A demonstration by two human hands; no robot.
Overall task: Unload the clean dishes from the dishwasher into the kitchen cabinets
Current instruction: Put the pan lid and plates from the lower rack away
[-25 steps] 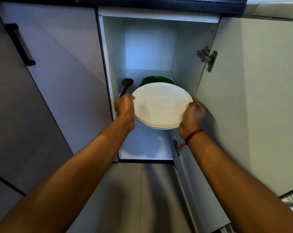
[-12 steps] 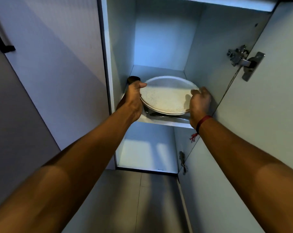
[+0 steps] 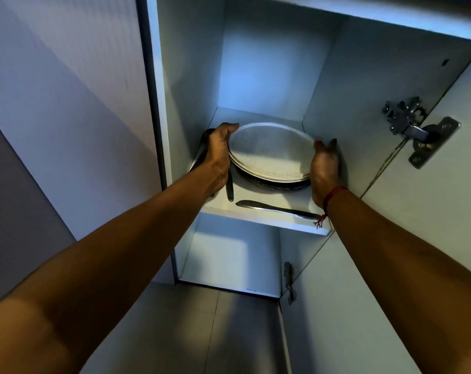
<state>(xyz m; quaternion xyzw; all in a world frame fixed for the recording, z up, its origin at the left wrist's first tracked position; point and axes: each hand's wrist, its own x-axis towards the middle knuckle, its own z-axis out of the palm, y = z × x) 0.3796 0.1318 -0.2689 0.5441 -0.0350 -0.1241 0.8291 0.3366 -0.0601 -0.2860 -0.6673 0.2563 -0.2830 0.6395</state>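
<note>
LOCATION: stack of round white plates [image 3: 269, 152] sits on a dark dish [image 3: 272, 184], centre of white cabinet shelf [image 3: 256, 221] | CLEARANCE: open room above and behind; narrow gap at the shelf's right edge; steel table knife [image 3: 277, 209] along front edge | LEFT: left hand [image 3: 218, 155] grasps left rim, thumb hooked over | RIGHT: right hand [image 3: 324, 168] fingers extended beside right rim, contact unclear.

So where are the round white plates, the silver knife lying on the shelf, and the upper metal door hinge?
round white plates [image 3: 269, 153]: head view, centre of the top plate.
silver knife [image 3: 278, 209]: head view, middle of its length.
upper metal door hinge [image 3: 415, 132]: head view, its shiny arm.
</note>
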